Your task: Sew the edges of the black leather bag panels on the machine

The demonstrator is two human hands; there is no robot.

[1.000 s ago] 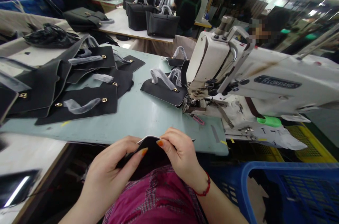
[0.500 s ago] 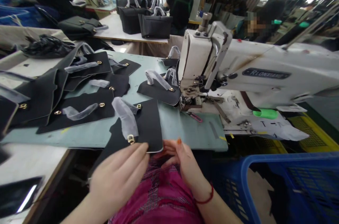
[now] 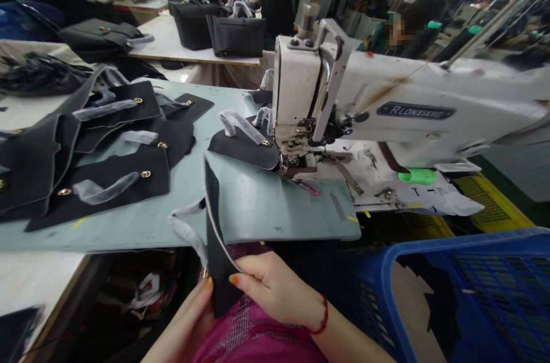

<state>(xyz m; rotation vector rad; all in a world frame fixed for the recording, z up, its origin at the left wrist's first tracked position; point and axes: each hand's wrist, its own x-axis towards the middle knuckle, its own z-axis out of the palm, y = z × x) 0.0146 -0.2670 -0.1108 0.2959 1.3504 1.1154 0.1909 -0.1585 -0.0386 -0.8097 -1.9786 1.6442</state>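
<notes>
A black leather bag panel (image 3: 221, 280) is tilted up on its edge above my lap, its pale cut edge showing. The plastic-wrapped handle (image 3: 187, 231) fixed to it sticks out to the left. My left hand (image 3: 200, 306) grips the panel's lower left side, thumb on its face, the other fingers mostly hidden behind. At the right edge, my right hand (image 3: 270, 283) pinches it between thumb and fingers. Beyond, another panel with a wrapped handle (image 3: 244, 145) lies beside the sewing machine (image 3: 365, 94).
Several black panels with wrapped handles (image 3: 107, 180) overlap on the left of the green worktop (image 3: 258, 214). A pink thread snipper (image 3: 308, 187) lies below the needle area. At right stands a blue basket (image 3: 389, 271). Finished handbags (image 3: 238, 35) and people are behind.
The panel has come off the worktop toward my lap and turned from flat to edge-up. My right hand has closed on its edge; my left has moved lower. The view has shifted right.
</notes>
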